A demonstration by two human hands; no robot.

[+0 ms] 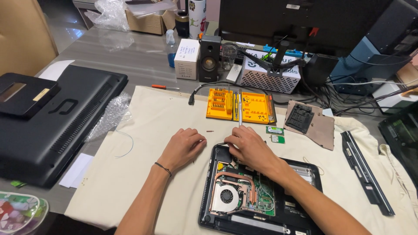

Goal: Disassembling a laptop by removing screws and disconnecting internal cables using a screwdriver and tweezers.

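Seen from above, a person's two bare forearms reach forward over a cream cloth [143, 126] spread on a grey desk. The right hand [249, 146] is closed around a slim silver screwdriver [240, 114], held upright like a pen so its tip, hidden under the fingers, seems to meet the top left corner of an opened laptop base [261, 191]. The left hand [182, 147] rests beside it on the cloth, fingers loosely curled under and holding nothing, touching the cloth just left of the laptop's corner as if bracing. The laptop lies bottom up with its cover off, so the round fan [226, 196], copper heat pipes and green circuit board are exposed. Just beyond the hands an orange screwdriver bit case [240, 106] lies open within easy reach. To its right two small green memory modules [275, 134] and a removed panel [310, 122] lie set aside, with a long black strip [365, 172] further right. A tiny screw [210, 131] lies loose on the cloth between the hands and the case. On the far left sits a large black back cover [56, 126].
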